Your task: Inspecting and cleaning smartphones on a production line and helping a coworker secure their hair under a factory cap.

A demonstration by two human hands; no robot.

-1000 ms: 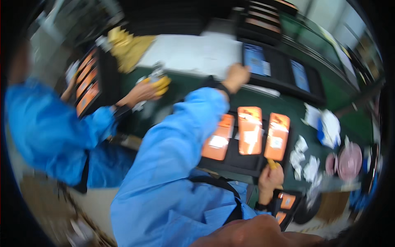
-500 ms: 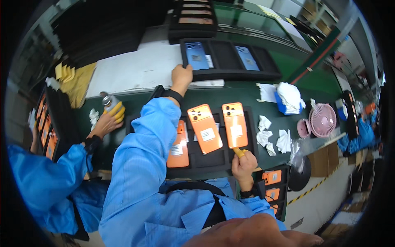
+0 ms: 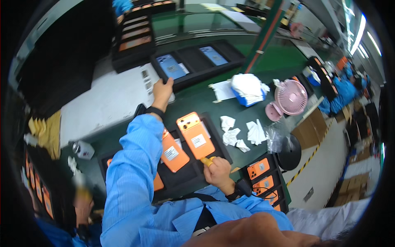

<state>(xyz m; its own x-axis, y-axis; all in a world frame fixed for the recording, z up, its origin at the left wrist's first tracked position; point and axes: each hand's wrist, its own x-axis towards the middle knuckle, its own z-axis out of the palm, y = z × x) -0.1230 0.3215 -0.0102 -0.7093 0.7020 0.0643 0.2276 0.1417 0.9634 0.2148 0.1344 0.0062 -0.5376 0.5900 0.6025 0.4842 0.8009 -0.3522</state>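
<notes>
Our right hand point(image 3: 218, 171), yellow covers on its fingers, pinches the near end of an orange phone point(image 3: 195, 138). This phone is at the right-hand part of the work tray point(image 3: 221, 145), camera end toward the tray's far edge, label side up. Our left hand point(image 3: 163, 92) touches the near left corner of the upper tray point(image 3: 192, 59); we cannot tell whether it is clasped on that corner or only resting there.

In the work tray, a second orange phone point(image 3: 175, 154) lies just left of the pinched one. Our left sleeve point(image 3: 135, 164) covers much of the tray's left end. The work tray lies along the near edge of the green counter point(image 3: 197, 96).

In the upper tray we see two blue phones point(image 3: 170, 66), one at the left end, one right of the middle. A stack of black trays point(image 3: 133, 39) stands beyond its far left corner.

Right of the work tray lie crumpled tissues point(image 3: 256, 131); behind them sit a blue tub of white wipes point(image 3: 247, 88) and a pink fan point(image 3: 291, 96). Beyond the work tray's left edge stands a bottle point(image 3: 83, 150), near a co-worker's blurred hand point(image 3: 83, 208).
</notes>
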